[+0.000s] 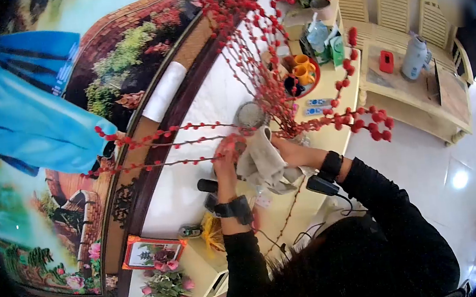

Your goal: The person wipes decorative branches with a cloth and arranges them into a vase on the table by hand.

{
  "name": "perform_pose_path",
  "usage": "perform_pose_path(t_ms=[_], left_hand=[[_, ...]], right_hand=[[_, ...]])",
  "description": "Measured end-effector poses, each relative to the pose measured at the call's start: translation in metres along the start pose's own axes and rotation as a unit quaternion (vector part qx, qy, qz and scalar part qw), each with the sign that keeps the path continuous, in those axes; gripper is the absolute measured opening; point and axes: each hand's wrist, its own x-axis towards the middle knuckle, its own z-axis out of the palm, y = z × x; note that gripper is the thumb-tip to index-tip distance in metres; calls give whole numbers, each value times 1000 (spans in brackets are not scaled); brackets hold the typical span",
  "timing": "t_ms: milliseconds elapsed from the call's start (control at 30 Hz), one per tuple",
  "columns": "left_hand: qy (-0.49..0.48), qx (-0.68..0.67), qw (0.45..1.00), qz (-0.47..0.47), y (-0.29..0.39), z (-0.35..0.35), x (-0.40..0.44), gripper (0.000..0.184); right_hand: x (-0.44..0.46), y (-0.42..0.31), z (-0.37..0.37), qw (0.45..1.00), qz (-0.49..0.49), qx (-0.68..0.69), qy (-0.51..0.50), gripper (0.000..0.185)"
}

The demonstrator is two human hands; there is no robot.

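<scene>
A crumpled grey-white cloth (262,157) hangs between my two hands. My right hand (296,152) is closed on its right side. At the cloth's left edge, my left hand (227,154) has its fingers curled where several red-berry branches (161,134) meet it, stretching out to the left. What lies inside its grip is partly hidden. Just beyond my hands, a large bunch of upright red-berry branches (266,82) stands close to a round grey object (250,115). More berry sprigs (363,121) lean out to the right past my right hand.
A red tray (316,76) with orange mugs (303,71) sits on the cream cabinet (329,133). To the right, a low table (418,95) bears a thermos (416,57), before a wooden bench (381,17). A large framed picture (60,225), a blue garment (31,112) and pink flowers (168,289) are leftward.
</scene>
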Motion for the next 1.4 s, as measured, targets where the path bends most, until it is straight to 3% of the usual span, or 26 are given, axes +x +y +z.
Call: perform_pose_path(t_ms=[33, 100, 133, 200, 333, 367, 433, 467, 500, 567, 600, 633, 667, 767, 833, 867, 967, 1033, 1067, 1200, 1300, 1400], left_hand=[[12, -39, 999, 13, -5, 3, 1, 30], [59, -182, 980, -60, -24, -14, 6, 30], [69, -198, 976, -54, -33, -20, 8, 30], [86, -231, 968, -43, -44, -26, 10, 33], [52, -135, 989, 16, -48, -29, 7, 31], [3, -257, 966, -21, -48, -31, 7, 31], [-101, -484, 864, -97, -35, -30, 11, 32], [55, -411, 898, -143, -25, -22, 6, 33], [-91, -521, 841, -113, -38, -30, 10, 31], [-18, -243, 970, 21, -15, -13, 0, 22], [-27, -144, 988, 45, -15, -14, 1, 12], [4, -182, 981, 68, -16, -12, 5, 10], [6, -131, 990, 53, -29, -19, 8, 17], [15, 94, 992, 89, -23, -17, 4, 14], [1, 170, 985, 35, -6, -14, 5, 9], [-1, 206, 974, 98, 6, -6, 6, 11], [9, 225, 961, 161, -19, -7, 31, 17], [14, 139, 979, 147, -9, 3, 34, 18], [16, 96, 985, 142, -2, 7, 35, 19], [54, 245, 942, 223, 12, 12, 45, 23], [31, 177, 965, 192, 8, 16, 54, 28], [52, 259, 936, 234, 14, 15, 58, 30]], right_hand=[[11, 0, 0, 1000, 11, -13, 10, 73], [30, 0, 1, 998, 38, -41, 30, 70], [37, -21, 3, 992, 124, 28, 9, 64], [48, -24, 1, 991, 127, 23, -26, 59], [57, -30, -6, 980, 179, -4, -84, 47], [57, -26, -8, 978, 186, -21, -89, 45], [56, -17, -12, 983, 150, -62, -89, 45], [57, -16, -13, 983, 135, -76, -97, 45], [57, -14, -15, 983, 121, -89, -104, 45], [57, 2, -20, 984, 84, -143, -69, 45], [56, 2, -22, 983, 76, -162, -43, 45], [55, 0, -22, 981, 67, -182, -20, 45], [52, -3, -20, 991, 41, -129, -8, 45], [48, -13, -26, 988, 27, -151, 16, 47], [43, -18, -28, 986, 55, -151, 41, 51], [41, -11, -34, 987, 58, -137, 53, 51], [35, 14, -51, 975, 39, -184, 120, 50], [33, 11, -58, 949, 106, -255, 152, 52], [36, 11, -56, 952, 113, -225, 176, 54], [36, 8, -55, 955, 162, -142, 204, 57], [34, 5, -60, 951, 199, -86, 220, 59], [31, 16, -64, 951, 171, -147, 211, 62]])
